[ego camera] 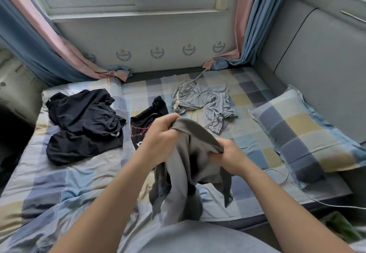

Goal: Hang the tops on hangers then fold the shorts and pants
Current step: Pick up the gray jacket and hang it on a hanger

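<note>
I hold a grey garment point(184, 165) with a ribbed waistband up over the bed. My left hand point(160, 134) grips one end of the waistband and my right hand point(230, 156) grips the other end. The cloth hangs down between my forearms. On the bed lie a crumpled black top point(85, 114) at the left, a black top with a pink print point(146, 118) partly behind my left hand, and light grey-blue drawstring pants point(204, 100) farther back.
The checked bedsheet point(69, 177) covers the bed. A checked pillow point(301, 134) lies at the right beside a padded headboard point(316, 64). A white cable point(297, 191) runs along the right edge. Curtains point(49, 51) hang at both sides of the window.
</note>
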Tool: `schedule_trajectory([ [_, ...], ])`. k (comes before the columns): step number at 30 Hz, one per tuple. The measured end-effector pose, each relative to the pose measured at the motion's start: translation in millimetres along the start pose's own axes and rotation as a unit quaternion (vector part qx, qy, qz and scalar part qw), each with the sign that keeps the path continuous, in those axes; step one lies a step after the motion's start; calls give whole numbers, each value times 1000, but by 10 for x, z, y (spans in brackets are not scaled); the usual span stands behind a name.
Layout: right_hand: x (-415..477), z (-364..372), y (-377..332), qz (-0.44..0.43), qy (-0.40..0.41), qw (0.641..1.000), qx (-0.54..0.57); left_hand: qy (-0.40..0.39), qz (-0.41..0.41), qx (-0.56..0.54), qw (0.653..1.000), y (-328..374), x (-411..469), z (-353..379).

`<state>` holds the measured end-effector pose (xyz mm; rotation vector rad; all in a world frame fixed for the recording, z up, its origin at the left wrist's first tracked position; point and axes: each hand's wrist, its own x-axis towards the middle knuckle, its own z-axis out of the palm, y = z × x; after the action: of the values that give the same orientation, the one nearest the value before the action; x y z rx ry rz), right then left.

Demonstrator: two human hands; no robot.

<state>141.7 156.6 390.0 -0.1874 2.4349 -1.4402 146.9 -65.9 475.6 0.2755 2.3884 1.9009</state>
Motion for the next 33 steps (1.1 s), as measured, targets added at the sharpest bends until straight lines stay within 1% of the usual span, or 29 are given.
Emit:
schedule_trajectory([
  [3, -31, 27, 358, 83, 38, 993, -69, -1, 30, -81, 996, 206, -34, -82],
  [6, -105, 48, 676, 136, 42, 986, -90, 44, 2, -145, 989, 301, -41, -171],
  [8, -137, 48, 771, 153, 42, 984, -80, 82, -24, -139, 987, 264, -15, -197],
  [10, -135, 46, 750, 152, 52, 985, -62, 119, -70, -100, 985, 159, 20, -186],
  [11, -127, 41, 696, 145, 56, 987, -48, 131, -100, -73, 984, 89, 34, -169],
  [13, -111, 40, 542, 130, 63, 989, 10, 129, -153, -34, 979, -42, 39, -117],
  [16, -82, -3, 265, 124, 83, 987, 65, 83, -200, -3, 976, -184, -8, -14],
  [19, -87, -61, -37, 131, 91, 977, 142, 3, -217, 16, 976, -278, -89, 80],
  [21, -101, -83, -231, 135, 114, 968, 177, -68, -219, 50, 972, -320, -160, 142],
  [23, -129, -75, -403, 137, 143, 958, 209, -159, -208, 93, 960, -352, -232, 205],
  [24, -145, -70, -477, 138, 158, 950, 232, -201, -205, 104, 952, -363, -265, 241],
  [26, -177, -77, -604, 142, 185, 932, 277, -258, -207, 101, 938, -374, -329, 309],
  [28, -208, -90, -718, 140, 202, 916, 319, -278, -209, 107, 931, -383, -379, 385],
  [29, -230, -94, -769, 138, 203, 908, 340, -271, -207, 115, 933, -385, -402, 435],
  [31, -276, -98, -853, 132, 198, 892, 384, -237, -196, 114, 945, -383, -444, 555],
  [33, -322, -83, -917, 124, 185, 872, 435, -192, -185, 91, 960, -381, -481, 675],
])
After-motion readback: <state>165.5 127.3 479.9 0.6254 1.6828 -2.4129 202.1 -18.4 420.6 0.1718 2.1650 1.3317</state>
